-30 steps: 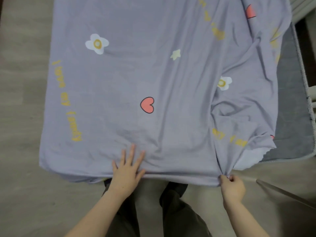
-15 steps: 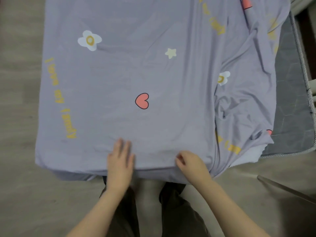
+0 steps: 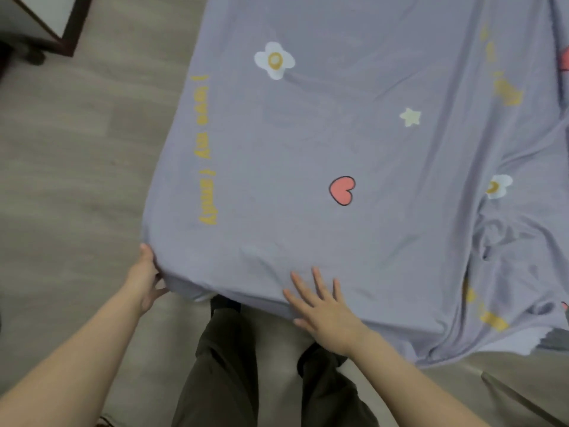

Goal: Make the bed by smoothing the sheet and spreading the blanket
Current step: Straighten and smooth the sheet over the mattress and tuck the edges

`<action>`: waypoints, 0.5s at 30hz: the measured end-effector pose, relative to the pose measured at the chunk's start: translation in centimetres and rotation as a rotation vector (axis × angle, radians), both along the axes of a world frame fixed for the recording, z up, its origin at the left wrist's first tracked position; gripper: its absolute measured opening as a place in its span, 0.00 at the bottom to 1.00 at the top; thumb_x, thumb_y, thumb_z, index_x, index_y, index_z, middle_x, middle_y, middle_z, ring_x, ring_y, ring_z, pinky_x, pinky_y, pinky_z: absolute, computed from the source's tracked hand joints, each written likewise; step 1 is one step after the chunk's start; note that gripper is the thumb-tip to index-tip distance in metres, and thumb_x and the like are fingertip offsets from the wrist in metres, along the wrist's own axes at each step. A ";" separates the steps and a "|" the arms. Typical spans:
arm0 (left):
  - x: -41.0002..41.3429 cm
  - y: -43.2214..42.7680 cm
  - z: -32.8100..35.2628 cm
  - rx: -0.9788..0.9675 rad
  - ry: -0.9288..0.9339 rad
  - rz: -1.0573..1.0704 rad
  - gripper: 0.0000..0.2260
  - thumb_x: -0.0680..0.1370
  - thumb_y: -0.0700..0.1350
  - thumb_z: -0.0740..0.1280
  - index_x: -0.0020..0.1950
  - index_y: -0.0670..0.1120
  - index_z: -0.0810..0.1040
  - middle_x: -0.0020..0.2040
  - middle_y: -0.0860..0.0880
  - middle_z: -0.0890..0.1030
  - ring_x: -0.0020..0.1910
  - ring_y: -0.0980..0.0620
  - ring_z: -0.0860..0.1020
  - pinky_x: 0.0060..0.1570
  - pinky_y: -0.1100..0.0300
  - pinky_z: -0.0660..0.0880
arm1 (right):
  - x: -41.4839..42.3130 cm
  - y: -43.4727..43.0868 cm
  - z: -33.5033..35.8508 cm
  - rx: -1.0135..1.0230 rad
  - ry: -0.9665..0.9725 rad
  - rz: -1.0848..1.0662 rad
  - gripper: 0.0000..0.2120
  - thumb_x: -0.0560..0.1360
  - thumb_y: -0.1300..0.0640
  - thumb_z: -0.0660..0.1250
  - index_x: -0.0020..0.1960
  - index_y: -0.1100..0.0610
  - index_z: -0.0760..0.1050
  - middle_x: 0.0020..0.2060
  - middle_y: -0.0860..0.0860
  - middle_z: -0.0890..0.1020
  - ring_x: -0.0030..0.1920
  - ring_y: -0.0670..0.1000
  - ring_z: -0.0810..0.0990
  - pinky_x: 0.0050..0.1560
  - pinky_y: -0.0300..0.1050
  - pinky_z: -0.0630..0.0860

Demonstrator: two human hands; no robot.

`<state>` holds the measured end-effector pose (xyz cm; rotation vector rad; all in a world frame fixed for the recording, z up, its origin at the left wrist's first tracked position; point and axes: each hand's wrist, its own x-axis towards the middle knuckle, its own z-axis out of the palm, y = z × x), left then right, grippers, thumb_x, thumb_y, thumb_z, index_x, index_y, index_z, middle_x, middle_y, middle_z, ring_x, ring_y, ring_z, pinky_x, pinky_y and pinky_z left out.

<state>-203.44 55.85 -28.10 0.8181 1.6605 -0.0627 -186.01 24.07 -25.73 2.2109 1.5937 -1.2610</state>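
Note:
A lilac sheet printed with flowers, a star, a red heart and yellow lettering covers the bed and hangs over its near edge. My left hand grips the sheet's near left corner, with the fingers tucked under the cloth. My right hand lies flat on the sheet at the near edge, fingers spread and straight. The right side of the sheet is bunched into wrinkles. No separate blanket can be told apart.
Grey wood-look floor lies to the left of the bed and under my dark-trousered legs. A dark-framed piece of furniture stands at the top left. A thin dark rod crosses the floor at the bottom right.
My view has swung left. My left hand moved from the middle of the near edge to the left corner and took hold of it. My right hand opened flat on the sheet.

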 end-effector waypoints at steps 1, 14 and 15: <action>-0.4 0.3 -0.2 -0.018 -0.008 0.000 0.29 0.80 0.66 0.46 0.73 0.52 0.67 0.71 0.49 0.71 0.70 0.44 0.69 0.61 0.43 0.68 | -0.6 1.6 0.1 0.015 0.024 0.042 0.29 0.82 0.42 0.48 0.78 0.44 0.37 0.75 0.45 0.32 0.73 0.61 0.28 0.71 0.69 0.38; -0.2 5.8 -4.2 -0.110 -0.070 0.210 0.24 0.79 0.59 0.61 0.72 0.48 0.68 0.62 0.45 0.77 0.57 0.44 0.78 0.54 0.51 0.74 | -4.4 26.8 -1.2 0.073 0.011 -0.252 0.29 0.82 0.44 0.50 0.77 0.41 0.40 0.77 0.44 0.36 0.77 0.57 0.34 0.72 0.69 0.44; -0.3 6.2 -4.6 -0.089 -0.074 0.206 0.24 0.80 0.57 0.62 0.72 0.49 0.67 0.62 0.45 0.77 0.58 0.43 0.78 0.55 0.50 0.74 | -4.8 27.6 -1.3 0.045 0.006 -0.228 0.28 0.82 0.44 0.50 0.77 0.40 0.39 0.77 0.43 0.35 0.76 0.58 0.32 0.70 0.72 0.43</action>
